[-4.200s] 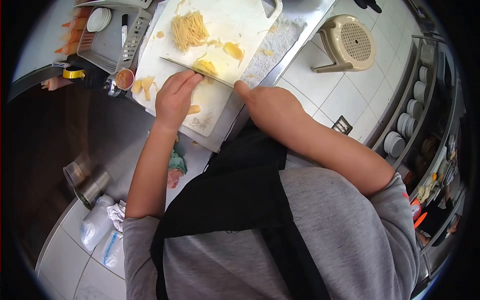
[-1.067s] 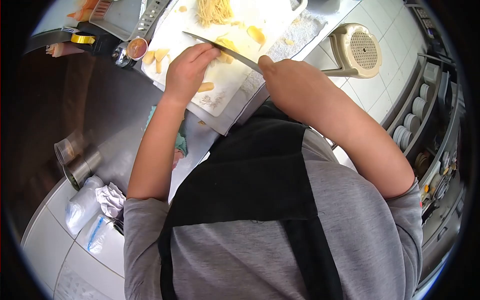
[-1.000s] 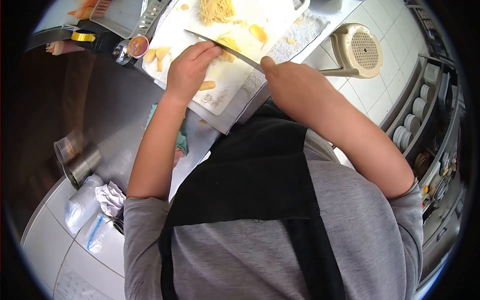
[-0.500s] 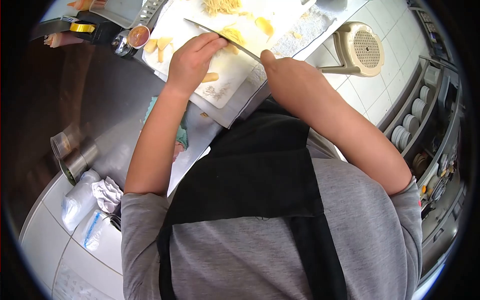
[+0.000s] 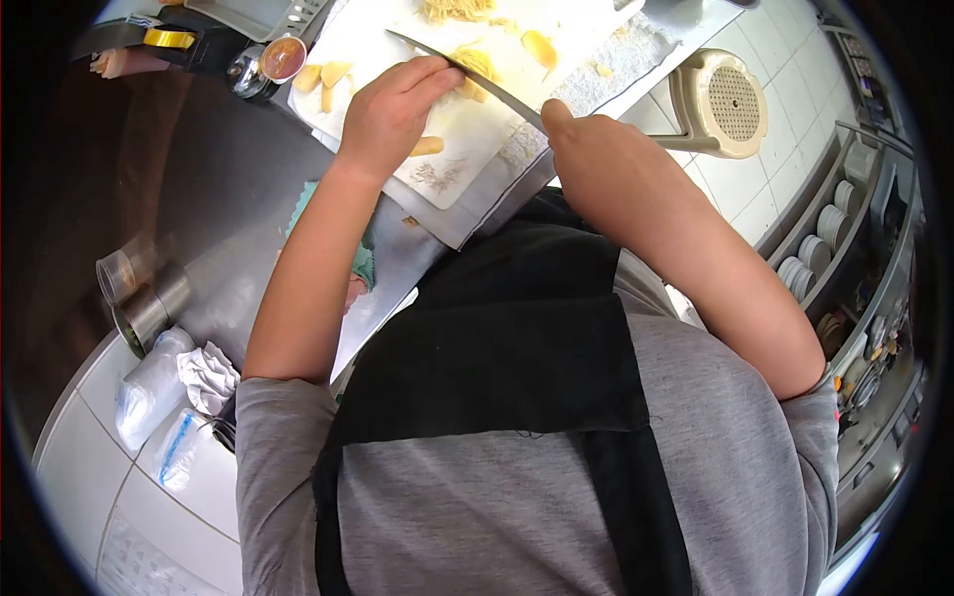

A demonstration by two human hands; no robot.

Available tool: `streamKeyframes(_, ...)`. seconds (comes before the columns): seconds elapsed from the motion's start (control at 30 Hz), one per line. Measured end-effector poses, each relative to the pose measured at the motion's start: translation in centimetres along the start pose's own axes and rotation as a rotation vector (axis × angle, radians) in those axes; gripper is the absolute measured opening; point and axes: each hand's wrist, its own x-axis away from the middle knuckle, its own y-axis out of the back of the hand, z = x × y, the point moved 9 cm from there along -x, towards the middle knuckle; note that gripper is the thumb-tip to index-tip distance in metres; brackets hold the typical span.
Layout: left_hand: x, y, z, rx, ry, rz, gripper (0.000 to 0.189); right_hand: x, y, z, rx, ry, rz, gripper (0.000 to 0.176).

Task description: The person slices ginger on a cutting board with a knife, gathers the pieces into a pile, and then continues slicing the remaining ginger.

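Observation:
My right hand (image 5: 606, 159) is closed around the handle of a long kitchen knife (image 5: 511, 100), whose blade points up and left across the white cutting board (image 5: 407, 184). The fingers of my left hand (image 5: 391, 111) are bent against the blade, pressing down a pale yellow piece that looks like potato (image 5: 473, 91). Thin yellow shreds (image 5: 475, 63) lie just beyond the blade. A bigger heap of shreds (image 5: 457, 8) sits at the far side of the board. One rounded slice (image 5: 540, 50) is to the right, and a stick (image 5: 427, 146) lies near my left wrist.
Several cut chunks (image 5: 328, 77) lie at the board's left, near a small cup of reddish sauce (image 5: 283, 60). A white towel (image 5: 472, 214) lies under the board on the steel counter (image 5: 238, 219). A green cloth (image 5: 365, 260) is beside my left forearm. A plastic stool (image 5: 725, 104) stands right.
The view has shifted slightly, so the board and both hands appear a little further right. The knife stays against my left fingers, its handle slightly lower.

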Motion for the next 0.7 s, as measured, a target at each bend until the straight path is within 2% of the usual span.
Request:
streamKeyframes(0.17,0.1,0.1,0.0,0.017,0.002,-0.02,0.025,-3.6,-3.3,-0.8,0.069,0.013,-0.053,0.014)
streamKeyframes(0.3,0.1,-0.1,0.2,-0.003,0.006,-0.005,0.026,-3.2,-1.1,-0.8,0.007,0.005,-0.025,0.013)
streamKeyframes(0.37,0.3,-0.2,0.2,-0.011,0.001,-0.012,0.026,-1.6,0.7,0.8,0.078,0.163,-0.035,0.013)
streamKeyframes(0.5,0.1,0.0,0.0,-0.019,0.007,-0.013,0.025,0.4,1.3,0.3,0.014,0.075,0.015,0.013)
streamKeyframes(0.63,0.1,0.1,0.0,-0.013,-0.002,-0.011,0.025,-0.8,-1.1,-0.4,0.014,-0.013,0.053,0.014)
streamKeyframes(0.7,0.1,0.2,0.0,-0.004,-0.009,-0.031,0.026,-2.4,-2.2,-0.4,0.043,-0.018,-0.033,0.014)
